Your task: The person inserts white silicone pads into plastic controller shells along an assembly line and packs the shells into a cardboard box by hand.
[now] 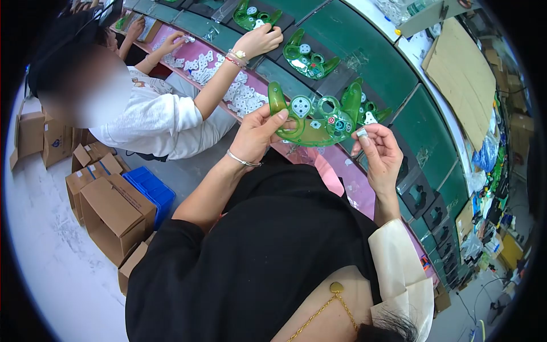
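Note:
A translucent green controller shell is held up over the bench, with my left hand gripping its left grip between thumb and fingers. Inside the shell sit a round grey pad and small coloured buttons. My right hand, beside the shell's right end, pinches a small whitish piece between thumb and fingertips. Behind the raised shell, another green shell with a white part lies on the bench. Further along, a green shell rests on a dark holder.
On the left, a co-worker in a white shirt reaches to another green shell. White parts lie scattered on the pink strip. Dark holders line the green bench. Cardboard boxes and a blue crate stand on the floor.

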Motion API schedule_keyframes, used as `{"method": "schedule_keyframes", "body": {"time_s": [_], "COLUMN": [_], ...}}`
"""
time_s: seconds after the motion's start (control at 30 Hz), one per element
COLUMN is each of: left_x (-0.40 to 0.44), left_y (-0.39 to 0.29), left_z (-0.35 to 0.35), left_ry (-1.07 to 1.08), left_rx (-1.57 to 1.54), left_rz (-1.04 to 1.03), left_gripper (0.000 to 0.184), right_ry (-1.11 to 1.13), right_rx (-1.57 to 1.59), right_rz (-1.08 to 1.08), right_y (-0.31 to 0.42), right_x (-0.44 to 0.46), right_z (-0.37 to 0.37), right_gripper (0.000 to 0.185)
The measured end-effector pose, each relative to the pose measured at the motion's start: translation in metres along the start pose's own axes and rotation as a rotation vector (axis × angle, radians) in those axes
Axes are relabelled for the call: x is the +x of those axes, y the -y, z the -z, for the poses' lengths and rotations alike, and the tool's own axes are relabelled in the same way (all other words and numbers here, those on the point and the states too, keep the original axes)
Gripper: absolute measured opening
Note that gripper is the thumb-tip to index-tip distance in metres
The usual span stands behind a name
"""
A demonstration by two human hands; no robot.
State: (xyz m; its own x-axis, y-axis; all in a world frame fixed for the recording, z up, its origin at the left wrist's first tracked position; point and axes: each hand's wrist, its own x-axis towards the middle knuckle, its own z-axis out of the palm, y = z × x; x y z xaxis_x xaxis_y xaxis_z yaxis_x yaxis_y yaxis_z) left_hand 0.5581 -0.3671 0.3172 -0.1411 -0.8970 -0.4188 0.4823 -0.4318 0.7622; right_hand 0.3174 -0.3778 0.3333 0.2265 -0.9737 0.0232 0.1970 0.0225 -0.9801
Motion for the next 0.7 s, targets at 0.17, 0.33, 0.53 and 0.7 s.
{"method": "schedule_keyframes", "body": {"time_s": [0.17,0.33,0.53,0.7], "left_x": [0.000,0.004,0.006,0.010], "left_y": [-0.003,0.000,-0.006,-0.009], "left_z": [-0.001,0.000,0.000,0.003], "left_ry": [-0.005,-0.025,-0.002,0.032], "left_rx": [0.003,0.130,0.200,0.207], "left_rz": [0.005,-0.055,-0.036,-0.039], "left_gripper": [0.023,0.025,0.023,0.023], "right_ry": [0.001,0.043,0.070,0.043], "right_rx": [-0.508,-0.878,-0.971,-0.990], "right_rz": [0.224,0.432,0.508,0.467], "right_y": [0.009,0.011,0.009,0.007], "right_x": [0.004,0.010,0.017,0.019], "right_z": [-0.001,-0.009,-0.013,-0.014], "right_gripper": [0.016,0.021,0.021,0.020]}}
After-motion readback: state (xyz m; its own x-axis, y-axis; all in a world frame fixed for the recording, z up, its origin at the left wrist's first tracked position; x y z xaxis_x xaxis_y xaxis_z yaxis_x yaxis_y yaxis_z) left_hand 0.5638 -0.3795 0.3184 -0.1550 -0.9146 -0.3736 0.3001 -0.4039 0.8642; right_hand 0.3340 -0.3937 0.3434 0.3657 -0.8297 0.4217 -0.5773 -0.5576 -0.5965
